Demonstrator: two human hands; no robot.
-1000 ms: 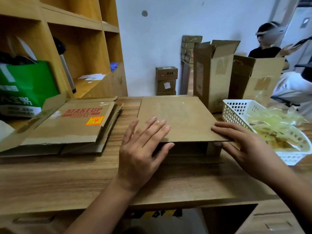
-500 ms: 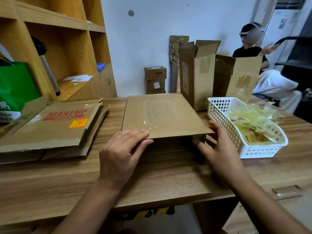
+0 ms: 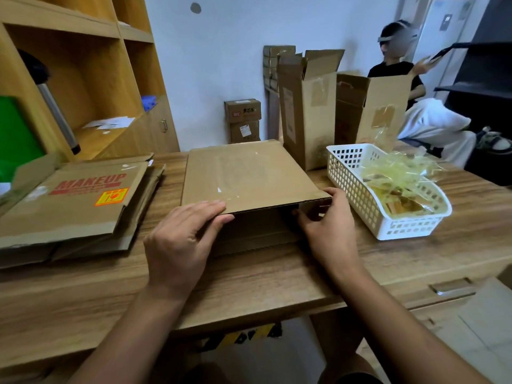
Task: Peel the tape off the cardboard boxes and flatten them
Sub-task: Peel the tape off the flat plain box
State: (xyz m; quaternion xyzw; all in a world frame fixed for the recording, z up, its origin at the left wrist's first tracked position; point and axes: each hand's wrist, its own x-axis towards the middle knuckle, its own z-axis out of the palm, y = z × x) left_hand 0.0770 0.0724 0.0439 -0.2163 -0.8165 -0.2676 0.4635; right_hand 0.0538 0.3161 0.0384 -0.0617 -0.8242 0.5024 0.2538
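A partly flattened brown cardboard box (image 3: 249,176) lies in the middle of the wooden desk (image 3: 83,295), its open end facing me. My left hand (image 3: 182,239) rests on the near edge of its top panel with the fingers stretched out flat. My right hand (image 3: 329,225) pinches the near right corner, thumb on top and fingers curled under the panel. Shiny traces of clear tape show on the top panel. Two upright open boxes (image 3: 307,112) (image 3: 382,106) with tape patches stand behind.
A pile of flattened boxes (image 3: 80,200) marked MAKEUP lies at the left. A white plastic basket (image 3: 357,189) holding crumpled tape strips (image 3: 396,173) sits right of the box. Wooden shelves (image 3: 83,79) rise at the left. A seated person (image 3: 399,70) is at the back right.
My left hand slid back from the top panel to its near edge. My right hand went from lying flat on top to pinching the near right corner. The view swung slightly right.
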